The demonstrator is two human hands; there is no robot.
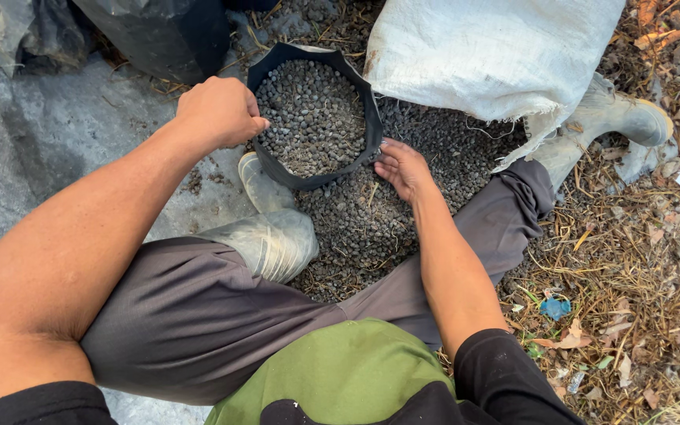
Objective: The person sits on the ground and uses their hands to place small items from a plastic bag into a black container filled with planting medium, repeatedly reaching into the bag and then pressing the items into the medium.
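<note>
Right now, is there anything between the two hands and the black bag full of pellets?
No, nothing visible. The left hand already grips the rim of the black bag on its left side, and the right hand touches the bag's lower right wall. The grey rubber boot lies below the bag, not between.

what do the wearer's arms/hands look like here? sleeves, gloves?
No gloves: left hand and right hand are bare, forearms uncovered. Black short sleeves end near the upper arms. No watch, rings or markings visible.
</note>
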